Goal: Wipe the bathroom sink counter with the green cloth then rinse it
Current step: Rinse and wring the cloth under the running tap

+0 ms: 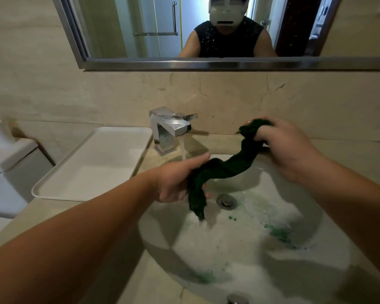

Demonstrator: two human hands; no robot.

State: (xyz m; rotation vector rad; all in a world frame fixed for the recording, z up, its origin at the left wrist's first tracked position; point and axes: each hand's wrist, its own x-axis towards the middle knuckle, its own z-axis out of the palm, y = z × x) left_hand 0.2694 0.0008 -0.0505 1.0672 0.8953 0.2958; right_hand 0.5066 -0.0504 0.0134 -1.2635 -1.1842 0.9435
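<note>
Both hands: left hand [173, 183] and right hand [281, 148] twist the green cloth [228, 167] above the sink [239, 249]

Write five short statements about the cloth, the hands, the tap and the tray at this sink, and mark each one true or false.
1. Both hands grip the green cloth. True: the left hand holds its lower part, the right hand its upper end.
2. The faucet is turned off. False: a stream of water falls from its spout.
3. The cloth is spread flat on the counter. False: it is twisted into a rope above the sink basin.
4. The white tray lies to the left of the faucet. True.
5. The water in the basin is clear. False: green tint and specks show near the drain.
</note>
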